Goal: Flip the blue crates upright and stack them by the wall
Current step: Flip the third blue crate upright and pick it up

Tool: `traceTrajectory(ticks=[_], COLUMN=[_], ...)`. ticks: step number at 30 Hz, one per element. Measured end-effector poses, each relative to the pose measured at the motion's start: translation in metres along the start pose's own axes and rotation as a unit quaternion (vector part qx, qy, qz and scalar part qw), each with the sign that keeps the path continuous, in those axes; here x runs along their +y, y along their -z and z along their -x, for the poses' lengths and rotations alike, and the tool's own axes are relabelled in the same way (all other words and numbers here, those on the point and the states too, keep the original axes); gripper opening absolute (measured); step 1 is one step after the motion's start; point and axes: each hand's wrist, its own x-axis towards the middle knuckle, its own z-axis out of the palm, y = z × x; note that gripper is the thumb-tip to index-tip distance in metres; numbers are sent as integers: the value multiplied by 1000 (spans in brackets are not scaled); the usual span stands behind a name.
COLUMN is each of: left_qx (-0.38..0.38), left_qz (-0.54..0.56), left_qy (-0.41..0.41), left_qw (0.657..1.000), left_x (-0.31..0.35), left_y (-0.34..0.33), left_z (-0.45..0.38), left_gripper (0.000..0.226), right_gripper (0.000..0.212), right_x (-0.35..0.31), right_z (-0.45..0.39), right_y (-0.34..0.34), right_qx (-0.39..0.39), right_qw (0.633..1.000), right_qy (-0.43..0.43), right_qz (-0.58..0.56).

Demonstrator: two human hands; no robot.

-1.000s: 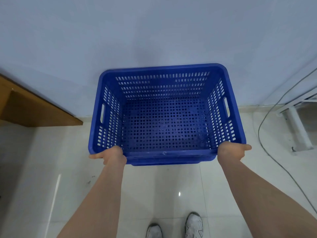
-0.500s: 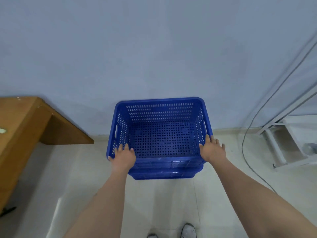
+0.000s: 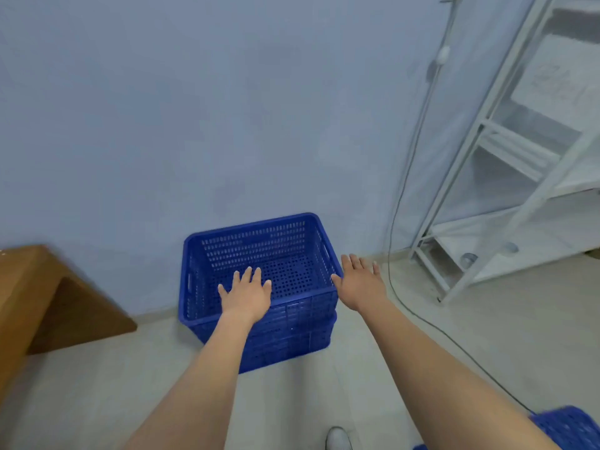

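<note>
A stack of upright blue perforated crates (image 3: 285, 332) stands on the floor against the pale wall, the top one nested into the one below. My left hand (image 3: 247, 295) hovers over the near rim with fingers spread and straight, holding nothing. My right hand (image 3: 359, 280) is open too, just off the crate's right corner. Part of another blue crate (image 3: 571, 428) shows at the bottom right edge, behind my right forearm.
A wooden bench (image 3: 39, 297) stands to the left of the stack. A white metal shelf rack (image 3: 506, 177) fills the right side, with a cable (image 3: 406, 177) hanging down the wall and trailing across the tiled floor. My shoe (image 3: 337, 438) shows at the bottom.
Both hands have let go of the crate's near rim and lifted off it with fingers spread. The view has pulled back and swung right, so the set-down stack looks smaller.
</note>
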Motion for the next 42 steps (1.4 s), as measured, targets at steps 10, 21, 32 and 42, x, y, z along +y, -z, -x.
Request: traceTrajectory(ticks=[10, 21, 32, 42], left_qx=[-47, -143, -199, -240], left_qz=[-69, -190, -305, -346], left_qy=[-194, -401, -427, -410], left_qw=[977, 885, 828, 809], left_x=[123, 341, 501, 573], left_y=[-45, -188, -378, -588], left_z=[122, 240, 236, 128], left_gripper=[58, 59, 58, 61], right_gripper=[63, 66, 65, 66], right_x=[110, 321, 511, 623], right_z=[211, 417, 467, 421], right_y=[3, -68, -209, -389], right_qx=[18, 2, -30, -91], right_qw=[981, 881, 784, 717], right_qy=[-188, -457, -572, -620], right_qz=[-44, -125, -238, -306])
